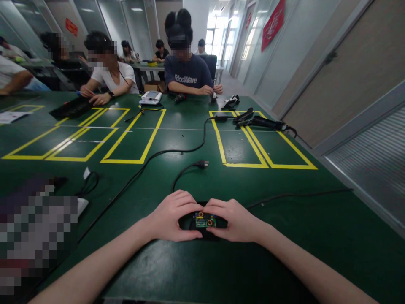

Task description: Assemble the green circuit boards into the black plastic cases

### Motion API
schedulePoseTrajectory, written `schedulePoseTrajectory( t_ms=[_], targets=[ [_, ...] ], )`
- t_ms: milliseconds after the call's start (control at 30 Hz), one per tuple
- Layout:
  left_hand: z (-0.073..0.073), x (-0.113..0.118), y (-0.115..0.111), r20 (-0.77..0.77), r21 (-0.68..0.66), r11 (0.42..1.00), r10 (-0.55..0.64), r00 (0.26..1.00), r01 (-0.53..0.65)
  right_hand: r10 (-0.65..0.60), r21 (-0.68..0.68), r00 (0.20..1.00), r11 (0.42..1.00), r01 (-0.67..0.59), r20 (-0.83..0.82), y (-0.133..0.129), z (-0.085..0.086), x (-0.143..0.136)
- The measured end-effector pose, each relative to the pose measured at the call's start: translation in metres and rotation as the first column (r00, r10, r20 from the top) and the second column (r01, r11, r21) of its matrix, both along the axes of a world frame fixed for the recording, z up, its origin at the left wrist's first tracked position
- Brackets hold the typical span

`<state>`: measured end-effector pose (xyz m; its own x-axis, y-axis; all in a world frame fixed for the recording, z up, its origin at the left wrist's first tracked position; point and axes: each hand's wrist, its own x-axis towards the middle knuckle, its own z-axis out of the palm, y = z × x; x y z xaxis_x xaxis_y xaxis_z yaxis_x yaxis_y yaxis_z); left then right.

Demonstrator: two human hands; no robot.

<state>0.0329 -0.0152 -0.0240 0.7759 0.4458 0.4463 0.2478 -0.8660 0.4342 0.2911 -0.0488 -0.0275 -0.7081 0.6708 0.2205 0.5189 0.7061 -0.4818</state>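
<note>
As the left hand curls from nine o'clock and the right hand from three, they pinch a rectangular circuit board with ring-shaped coils. At its twelve o'clock lies a metal-pronged plug on the glossy green table.

Far window blown out; ceiling lights glowing; green table dim, soft sheen; wide-angle stretch toward edges; lower left heavily pixelated.
</note>
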Motion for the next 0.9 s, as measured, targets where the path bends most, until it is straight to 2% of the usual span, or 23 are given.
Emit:
schedulePoseTrajectory(
  t_ms=[200, 333, 467, 567, 733, 900],
  targets=[
    [-0.004, 0.003, 0.000, -0.135, -0.036, 0.991, 0.122, 0.983, -0.128, -0.020, 0.216, 0.997, 0.976, 0.035, -0.072, 0.007, -0.004, 0.008],
    [-0.007, 0.001, 0.004, -0.194, -0.049, 0.984, 0.160, 0.968, -0.173, -0.035, 0.286, 0.992, 0.956, 0.068, -0.119, 0.011, -0.005, 0.006],
    [-0.009, -0.001, 0.005, -0.216, -0.047, 0.983, 0.165, 0.962, -0.179, -0.082, 0.270, 0.992, 0.957, 0.104, -0.091, 0.013, -0.005, 0.006],
    [-0.008, -0.002, 0.005, -0.166, -0.033, 0.985, 0.161, 0.973, -0.169, -0.093, 0.256, 0.989, 0.959, 0.121, -0.119, 0.014, -0.007, 0.009],
    [-0.006, 0.000, 0.006, -0.057, -0.039, 0.981, 0.187, 0.981, -0.190, -0.040, 0.179, 0.996, 0.982, 0.055, -0.085, 0.014, -0.008, 0.009],
    [-0.005, 0.001, 0.007, -0.124, -0.054, 0.980, 0.183, 0.975, -0.191, -0.082, 0.132, 0.996, 0.987, 0.087, -0.047, 0.012, -0.005, 0.006]
  ],
)
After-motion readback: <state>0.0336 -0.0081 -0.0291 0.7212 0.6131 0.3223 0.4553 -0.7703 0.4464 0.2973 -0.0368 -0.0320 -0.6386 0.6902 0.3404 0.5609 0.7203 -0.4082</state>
